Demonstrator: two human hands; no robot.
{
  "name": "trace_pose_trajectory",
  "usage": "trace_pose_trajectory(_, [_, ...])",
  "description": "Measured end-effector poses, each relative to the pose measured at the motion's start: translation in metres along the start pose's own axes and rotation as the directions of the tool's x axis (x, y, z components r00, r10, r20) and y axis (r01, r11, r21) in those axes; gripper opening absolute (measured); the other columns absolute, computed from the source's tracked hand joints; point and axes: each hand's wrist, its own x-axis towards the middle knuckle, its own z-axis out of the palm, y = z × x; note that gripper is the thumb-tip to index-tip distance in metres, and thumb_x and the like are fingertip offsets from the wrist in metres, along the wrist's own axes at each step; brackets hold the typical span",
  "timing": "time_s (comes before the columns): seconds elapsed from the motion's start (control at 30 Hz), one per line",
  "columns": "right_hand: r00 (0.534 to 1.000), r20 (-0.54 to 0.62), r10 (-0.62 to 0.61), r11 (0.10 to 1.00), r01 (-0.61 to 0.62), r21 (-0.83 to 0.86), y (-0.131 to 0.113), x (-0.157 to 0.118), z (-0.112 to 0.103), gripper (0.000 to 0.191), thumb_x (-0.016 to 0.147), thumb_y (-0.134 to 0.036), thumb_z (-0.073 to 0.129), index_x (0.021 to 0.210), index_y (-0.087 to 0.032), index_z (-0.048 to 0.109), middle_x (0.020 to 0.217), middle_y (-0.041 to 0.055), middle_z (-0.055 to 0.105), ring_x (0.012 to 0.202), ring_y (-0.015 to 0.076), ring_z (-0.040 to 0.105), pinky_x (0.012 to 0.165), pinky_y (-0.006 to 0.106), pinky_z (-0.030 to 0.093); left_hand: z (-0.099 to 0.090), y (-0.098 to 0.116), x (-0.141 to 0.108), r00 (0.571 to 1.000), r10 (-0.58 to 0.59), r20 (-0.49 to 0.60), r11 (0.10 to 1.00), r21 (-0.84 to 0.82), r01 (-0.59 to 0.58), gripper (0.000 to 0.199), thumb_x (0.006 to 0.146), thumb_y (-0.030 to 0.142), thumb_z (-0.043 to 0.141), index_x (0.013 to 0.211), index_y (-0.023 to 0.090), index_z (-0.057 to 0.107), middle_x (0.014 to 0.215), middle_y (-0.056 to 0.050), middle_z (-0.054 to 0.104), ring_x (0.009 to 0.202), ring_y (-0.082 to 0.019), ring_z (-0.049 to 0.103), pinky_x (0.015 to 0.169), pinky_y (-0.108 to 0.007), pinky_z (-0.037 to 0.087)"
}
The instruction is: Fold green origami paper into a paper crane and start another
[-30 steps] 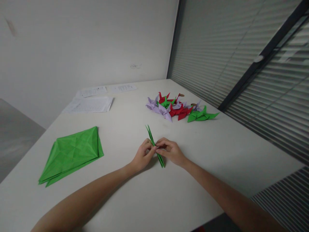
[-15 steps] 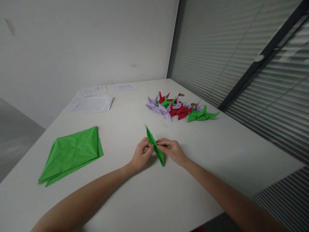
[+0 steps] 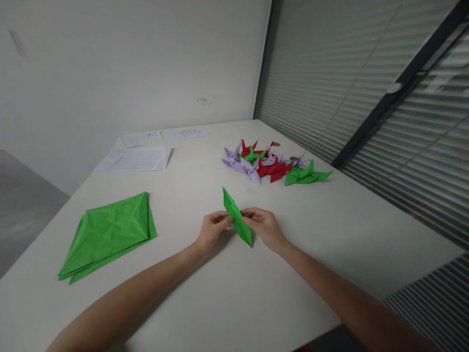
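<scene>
A folded piece of green paper (image 3: 239, 222), long and pointed at both ends, is held just above the white table between my hands. My left hand (image 3: 214, 229) pinches its left side with thumb and fingers. On its right side, my right hand (image 3: 264, 227) grips it the same way. To the left lies a stack of creased green paper sheets (image 3: 112, 230). Beyond my hands sits a cluster of folded paper figures, with purple (image 3: 250, 169), red (image 3: 275, 169) and green (image 3: 308, 174) ones touching each other.
Printed white papers (image 3: 137, 158) lie at the back left of the white table (image 3: 190, 303). A pale wall stands behind it. Along the right edge is a window with blinds (image 3: 322, 73) and a dark frame.
The green folded paper has tilted so that more of its flat face shows. My left hand's fingers have straightened somewhat behind it, and my right hand has shifted slightly right.
</scene>
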Motion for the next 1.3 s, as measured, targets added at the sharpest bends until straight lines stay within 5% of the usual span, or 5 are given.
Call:
trace_pose_trajectory(0.33, [0.997,-0.002,-0.073,0.993,0.073,-0.095,-0.0074,-0.0081,0.0054,0.019,0.073,-0.032,0.07,0.087,-0.019,0.069,0.087,0.0045,0.07,0.073,0.0162,0.067,0.067,0.028,0.056,0.0021,0.0006,-0.0046,0.992,-0.099,0.08,0.99,-0.097,0.107,0.025,0.058,0.029,0.087,0.069,0.012,0.073,0.076,-0.008,0.073,0.072,-0.017,0.063,0.077,-0.032,0.047])
trace_pose_trajectory(0.5, [1.0,-0.013,-0.003,0.992,0.001,-0.127,-0.0052,-0.0049,0.0027,0.02,0.069,-0.032,0.072,0.082,-0.018,0.068,0.079,0.0037,0.07,0.07,0.0171,0.066,0.062,0.028,0.056,0.001,0.0012,-0.003,0.995,-0.057,0.084,0.998,0.017,0.056,0.028,0.057,0.033,0.087,0.071,0.011,0.075,0.079,-0.01,0.074,0.075,-0.02,0.065,0.079,-0.035,0.049])
trace_pose_trajectory(1.3, [0.997,0.028,-0.077,0.987,0.081,-0.142,-0.0012,-0.002,0.0008,0.025,0.068,-0.04,0.077,0.08,-0.019,0.075,0.079,0.0041,0.073,0.073,0.017,0.067,0.069,0.029,0.056,0.0007,0.005,-0.0025,1.0,0.003,0.008,0.993,0.121,-0.004,0.029,0.061,0.034,0.083,0.078,0.011,0.077,0.081,-0.012,0.074,0.074,-0.021,0.064,0.075,-0.034,0.049])
